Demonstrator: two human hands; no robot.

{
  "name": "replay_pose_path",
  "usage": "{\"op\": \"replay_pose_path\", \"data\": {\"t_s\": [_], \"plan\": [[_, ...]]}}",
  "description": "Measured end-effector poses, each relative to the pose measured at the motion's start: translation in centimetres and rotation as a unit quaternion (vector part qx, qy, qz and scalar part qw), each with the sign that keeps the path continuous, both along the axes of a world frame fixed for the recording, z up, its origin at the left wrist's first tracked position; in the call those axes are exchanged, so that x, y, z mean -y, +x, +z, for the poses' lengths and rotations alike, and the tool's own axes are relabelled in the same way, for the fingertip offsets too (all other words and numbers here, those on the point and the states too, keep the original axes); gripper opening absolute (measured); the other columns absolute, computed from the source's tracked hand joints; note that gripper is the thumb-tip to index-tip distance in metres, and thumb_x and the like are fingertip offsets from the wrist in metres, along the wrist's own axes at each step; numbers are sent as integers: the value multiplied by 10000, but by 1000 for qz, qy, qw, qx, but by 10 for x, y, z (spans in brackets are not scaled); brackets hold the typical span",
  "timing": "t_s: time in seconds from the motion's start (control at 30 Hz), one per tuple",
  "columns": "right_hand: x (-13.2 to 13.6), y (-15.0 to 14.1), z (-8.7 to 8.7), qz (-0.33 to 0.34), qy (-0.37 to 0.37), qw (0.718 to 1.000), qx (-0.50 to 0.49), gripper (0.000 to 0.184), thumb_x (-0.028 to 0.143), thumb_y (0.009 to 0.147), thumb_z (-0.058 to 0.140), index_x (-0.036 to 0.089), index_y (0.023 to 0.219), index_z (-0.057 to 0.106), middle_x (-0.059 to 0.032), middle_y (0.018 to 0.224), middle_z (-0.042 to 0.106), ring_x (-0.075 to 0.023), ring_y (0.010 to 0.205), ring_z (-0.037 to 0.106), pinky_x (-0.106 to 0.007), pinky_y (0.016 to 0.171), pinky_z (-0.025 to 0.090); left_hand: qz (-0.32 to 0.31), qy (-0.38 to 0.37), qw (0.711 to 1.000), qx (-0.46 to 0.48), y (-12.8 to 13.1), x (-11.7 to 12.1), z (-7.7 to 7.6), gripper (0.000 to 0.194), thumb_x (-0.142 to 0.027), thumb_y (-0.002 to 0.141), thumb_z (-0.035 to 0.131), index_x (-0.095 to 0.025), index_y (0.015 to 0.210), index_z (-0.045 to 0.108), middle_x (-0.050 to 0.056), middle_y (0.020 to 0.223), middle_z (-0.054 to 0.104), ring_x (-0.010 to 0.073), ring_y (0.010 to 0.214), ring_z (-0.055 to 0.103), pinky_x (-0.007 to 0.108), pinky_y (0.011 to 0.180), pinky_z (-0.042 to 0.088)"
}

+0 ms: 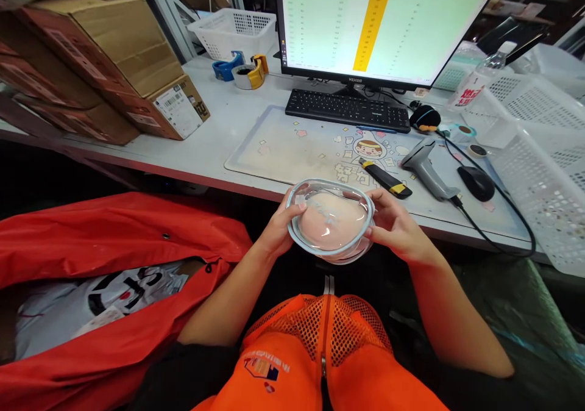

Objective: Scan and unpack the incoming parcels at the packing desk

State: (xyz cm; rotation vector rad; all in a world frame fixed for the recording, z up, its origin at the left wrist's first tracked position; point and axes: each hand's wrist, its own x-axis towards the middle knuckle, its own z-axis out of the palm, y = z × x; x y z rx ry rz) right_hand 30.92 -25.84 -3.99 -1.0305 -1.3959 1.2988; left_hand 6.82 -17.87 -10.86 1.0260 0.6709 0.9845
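Between my hands is a clear plastic case (336, 222) with a pale blue rim and something smooth and peach-coloured inside; I cannot tell what that is. My left hand (278, 225) grips its left side, thumb lying over the rim. On the opposite side my right hand (390, 225) is closed round the edge, thumb in front. The case is held in front of the desk's edge, above my lap. Just beyond my right hand, a black and yellow utility knife (386, 178) lies on the desk mat (278, 146).
A grey barcode scanner (427, 170), a mouse (476, 183) and white baskets (543, 185) are at right. Behind the keyboard (347, 111) stands a monitor (388, 27). Tape dispensers (249, 74) and stacked cartons (114, 57) are leftward. An open red bag (123, 216) sits below left.
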Motion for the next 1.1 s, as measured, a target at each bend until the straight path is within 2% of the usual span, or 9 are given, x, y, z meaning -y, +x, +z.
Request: {"op": "replay_pose_path", "data": {"t_s": [0.13, 0.23, 0.3, 0.4, 0.5, 0.63, 0.77, 0.97, 1.1], "plan": [[7, 4, -1, 5, -1, 1000, -5, 497, 374, 814, 918, 306, 1168, 577, -77, 1470, 628, -257, 1286, 645, -406, 1049, 571, 0, 7, 1000, 5, -2, 4, 1, 658, -450, 824, 701, -258, 1432, 536, 89, 1536, 596, 379, 1456, 536, 545, 1222, 457], [6, 19, 1, 77, -17, 997, -23, 587, 330, 789, 936, 339, 1238, 558, -67, 1635, 493, -289, 1461, 531, -486, 1153, 508, -18, -29, 998, 57, -4, 9, 7, 629, -390, 777, 758, -251, 1368, 594, 88, 1459, 648, 375, 1414, 568, 536, 1212, 456], [-2, 29, 2, 107, -17, 993, -47, 583, 391, 791, 927, 345, 1253, 575, -65, 1670, 458, -315, 1468, 526, -509, 1131, 523, -40, -48, 993, 95, -2, 13, 13, 623, -370, 768, 782, -243, 1355, 621, 91, 1426, 669, 375, 1408, 569, 532, 1222, 436], [-23, 33, 3, 66, -7, 997, -30, 407, 448, 926, 785, 341, 1287, 631, -60, 1603, 542, -283, 1374, 607, -452, 1054, 567, -60, -65, 987, 131, 5, 16, 20, 605, -340, 749, 822, -225, 1320, 663, 96, 1387, 695, 378, 1392, 580, 522, 1214, 427], [-45, 21, 7, 66, 33, 992, 98, 368, 418, 999, 681, 294, 1346, 676, -79, 1411, 688, -248, 1286, 654, -421, 1068, 543, -75, -66, 986, 135, 11, 18, 23, 590, -296, 720, 852, -218, 1281, 690, 96, 1333, 723, 379, 1346, 611, 508, 1175, 448], [-58, 5, 18, 91, 125, 956, 249, 256, 389, 997, 632, 213, 1123, 770, -81, 1185, 768, -227, 1082, 702, -381, 991, 546, -76, -62, 988, 119, 10, 16, 22, 567, -306, 712, 867, -201, 1249, 717, 99, 1262, 749, 360, 1264, 657, 453, 1093, 489], [-59, 0, 22, 64, 124, 920, 365, 190, 301, 994, 569, 191, 973, 723, -58, 957, 765, -191, 851, 668, -310, 777, 514, -59, -85, 990, 91, 8, 14, 22, 550, -346, 754, 861, -173, 1259, 729, 113, 1221, 762, 323, 1165, 698, 404, 1017, 517], [-46, 5, 33, 72, 164, 832, 524, 194, 301, 1067, 451, 201, 973, 587, -97, 980, 699, -219, 885, 630, -325, 784, 458, -54, -108, 990, 71, 6, 6, 30, 533, -340, 722, 876, -154, 1208, 764, 108, 1120, 789, 308, 1080, 733, 386, 971, 554], [-20, 16, 49, 70, 189, 789, 580, 209, 305, 1084, 434, 221, 919, 531, -67, 884, 669, -203, 785, 603, -317, 707, 403, 59, -89, 992, 65, -1, -11, 31, 500, -341, 712, 877, -171, 1170, 765, 86, 1105, 790, 316, 1110, 733, 408, 1009, 560]]}}
